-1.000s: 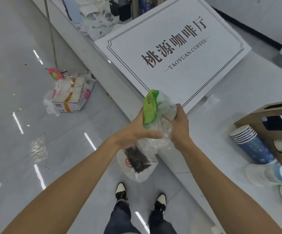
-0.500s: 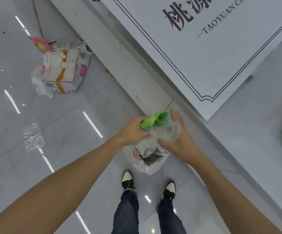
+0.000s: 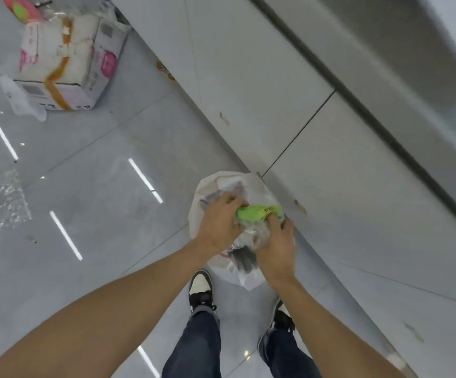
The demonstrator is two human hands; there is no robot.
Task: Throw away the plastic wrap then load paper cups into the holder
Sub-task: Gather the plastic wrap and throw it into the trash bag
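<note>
Box (image 3: 66, 64) on floor, far left, well apart. Left hand (image 3: 218, 227) closed on wrap (image 3: 257, 227), pressing it into white bag (image 3: 210, 186) on floor. Right hand (image 3: 276, 249) gripping wrap's near side. Wrap light, soft, slippery, springy: likely best pinched by bunched middle.

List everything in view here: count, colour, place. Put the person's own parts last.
Crumpled clear plastic wrap with a green label: one, clear and green, gripped by both hands over the bag.
White plastic rubbish bag: one, on the floor by the counter base, holding dark waste.
Taped cardboard box with pink print: one, white, upper left floor.
Clear plastic scrap: one, left floor.
Grey counter front: one, running diagonally at right.
Black-and-white shoes: two, bottom centre.
Left hand: on the wrap.
Right hand: on the wrap.
</note>
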